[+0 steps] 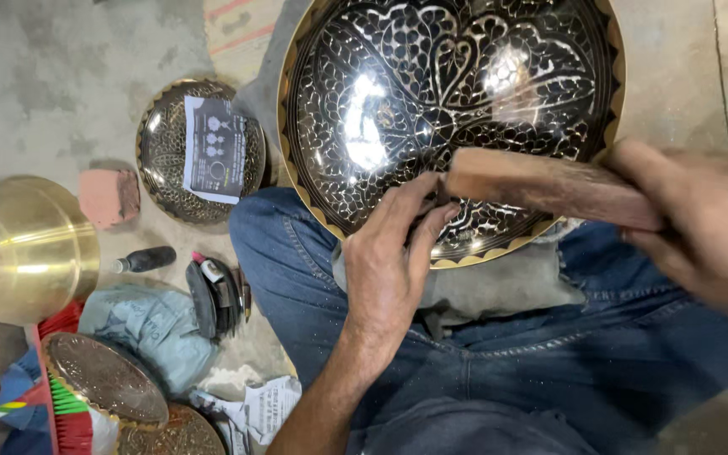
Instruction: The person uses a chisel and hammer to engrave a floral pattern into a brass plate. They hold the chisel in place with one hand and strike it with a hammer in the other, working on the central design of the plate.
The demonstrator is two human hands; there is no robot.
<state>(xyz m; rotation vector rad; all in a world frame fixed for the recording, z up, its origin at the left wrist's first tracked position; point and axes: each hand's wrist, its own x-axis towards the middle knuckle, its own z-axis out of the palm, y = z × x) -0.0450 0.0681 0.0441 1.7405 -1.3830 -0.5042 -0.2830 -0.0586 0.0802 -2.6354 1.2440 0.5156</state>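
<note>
Resting on a grey cloth (499, 291) across the person's jeans-clad lap, the large engraved plate (452, 93) shows black lacquer cut through to bright metal in leaf and heart patterns, with a brass-coloured scalloped rim. The left hand (393, 261) lies on the plate's lower rim, fingers pinched narrowly around what appears to be a small tool, its tip hidden beneath the fingers. The right hand (701, 223) is closed around 1 wooden block (549, 185), whose near end sits just above the left fingers.

Risks, as judged from this view: the block, if it comes down off line, could land on the left fingertips, since they sit directly under its end; a slip of the pinched tool could score the finished lacquer; the plate, propped only on lap and cloth, could tilt or slide off the knee.

Hidden or unclear: the right hand is blurred and cut by the frame edge; the plate's top is cropped; glare masks part of the pattern.

Around it on the floor: a smaller engraved plate (200, 152) carrying a paper sheet (214, 149), a brass vessel (23, 248), a small dark bottle (147, 259), and 2 more patterned plates (107, 379) at lower left.
</note>
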